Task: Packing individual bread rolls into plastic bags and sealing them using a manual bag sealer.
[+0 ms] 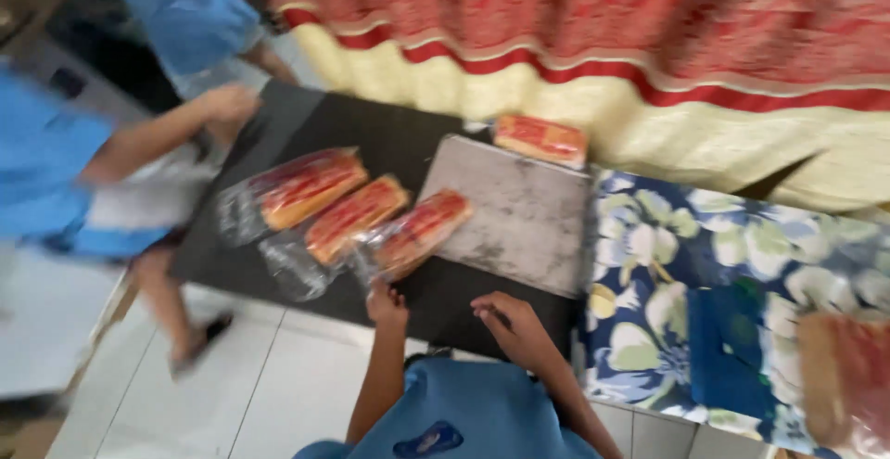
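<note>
Three clear-wrapped loaves with red tops lie in a row on a dark table (371,134). My left hand (386,303) is at the table's near edge, closed on the loose plastic tail of the nearest wrapped loaf (422,227). The middle loaf (355,216) and the left loaf (306,187) lie beyond it, untouched. My right hand (512,325) rests on the dark table edge with fingers curled and nothing in it, just below a grey board (524,213). The picture is blurred by motion.
A fourth wrapped loaf (541,139) lies at the board's far edge. A blue floral cloth (705,274) covers the surface at right, with another packet (845,376) on it. A red and cream cloth (593,42) hangs behind. Another person's hand (228,104) reaches the table's left corner.
</note>
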